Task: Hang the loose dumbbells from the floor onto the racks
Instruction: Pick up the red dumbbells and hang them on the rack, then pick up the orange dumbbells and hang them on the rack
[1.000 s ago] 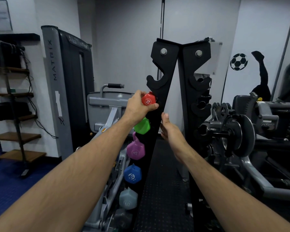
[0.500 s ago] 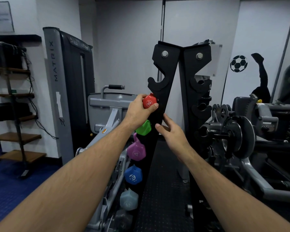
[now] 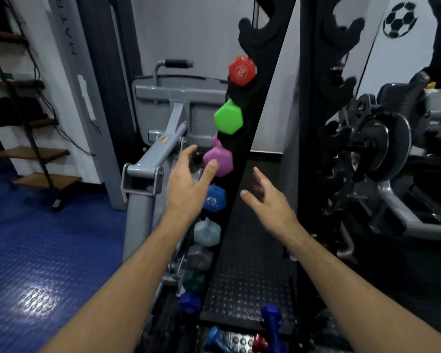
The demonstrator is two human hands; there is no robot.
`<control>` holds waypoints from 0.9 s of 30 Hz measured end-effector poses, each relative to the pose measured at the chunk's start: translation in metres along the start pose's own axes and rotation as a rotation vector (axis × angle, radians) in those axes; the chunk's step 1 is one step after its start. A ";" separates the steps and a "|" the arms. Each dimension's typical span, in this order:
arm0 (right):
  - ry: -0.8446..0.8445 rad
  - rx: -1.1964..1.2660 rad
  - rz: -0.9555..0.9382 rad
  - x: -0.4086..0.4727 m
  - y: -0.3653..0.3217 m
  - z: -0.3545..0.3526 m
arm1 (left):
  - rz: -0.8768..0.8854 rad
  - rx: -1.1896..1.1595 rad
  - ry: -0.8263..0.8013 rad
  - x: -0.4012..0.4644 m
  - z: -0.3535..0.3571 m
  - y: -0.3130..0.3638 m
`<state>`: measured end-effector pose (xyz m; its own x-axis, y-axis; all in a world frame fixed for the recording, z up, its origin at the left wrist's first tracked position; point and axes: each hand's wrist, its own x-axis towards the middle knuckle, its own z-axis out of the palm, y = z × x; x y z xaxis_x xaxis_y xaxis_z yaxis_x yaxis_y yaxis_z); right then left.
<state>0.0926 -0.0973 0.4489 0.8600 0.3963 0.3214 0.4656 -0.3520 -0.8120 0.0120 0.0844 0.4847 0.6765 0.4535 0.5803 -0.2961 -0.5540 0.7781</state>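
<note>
The red dumbbell (image 3: pixel 241 70) marked 2 hangs in a slot of the black rack (image 3: pixel 259 103), above a green dumbbell (image 3: pixel 228 117), a purple one (image 3: pixel 220 160), a blue one (image 3: pixel 215 198) and several darker ones lower down. My left hand (image 3: pixel 189 184) is open, fingers spread, in front of the purple dumbbell and holding nothing. My right hand (image 3: pixel 267 202) is open and empty, in front of the rack's black panel. Loose on the floor at the bottom lie a blue dumbbell (image 3: pixel 271 318), another blue one (image 3: pixel 214 337) and a small red one (image 3: pixel 260 342).
A second black rack upright (image 3: pixel 316 98) with free hooks stands to the right. A grey weight machine (image 3: pixel 163 138) is just left of the rack. A plate-loaded machine (image 3: pixel 382 146) stands at the right. Blue studded flooring (image 3: pixel 36 263) spreads to the left, with wooden shelves (image 3: pixel 33 151) at the wall.
My left hand has let go of the red dumbbell, which now hangs on the rack. Both hands have dropped lower and opened. My view has tilted down, showing the loose dumbbells on the floor.
</note>
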 end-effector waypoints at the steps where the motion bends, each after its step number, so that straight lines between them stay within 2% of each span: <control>1: -0.018 -0.026 0.021 -0.008 0.012 0.008 | -0.039 0.017 0.009 -0.015 0.000 -0.013; 9: -0.159 -0.055 0.194 -0.070 0.097 0.062 | -0.371 0.002 0.000 -0.122 0.015 -0.114; 14: -0.253 -0.048 0.363 -0.116 0.160 0.102 | -0.615 -0.035 0.044 -0.200 0.032 -0.187; 16: -0.285 -0.050 0.438 -0.135 0.188 0.119 | -0.727 0.000 0.013 -0.231 0.038 -0.216; 19: -0.345 -0.059 0.569 -0.165 0.232 0.149 | -0.910 0.076 -0.085 -0.276 0.044 -0.258; 21: -0.381 -0.054 0.657 -0.183 0.261 0.170 | -0.994 0.129 -0.206 -0.302 0.049 -0.284; 27: -0.459 -0.030 0.870 -0.232 0.338 0.229 | -1.092 0.272 -0.566 -0.358 0.071 -0.367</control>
<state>0.0025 -0.1141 -0.0112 0.7437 0.2770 -0.6084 -0.2817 -0.6955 -0.6610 -0.0736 0.0760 -0.0252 0.6940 0.4398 -0.5701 0.7017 -0.2357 0.6724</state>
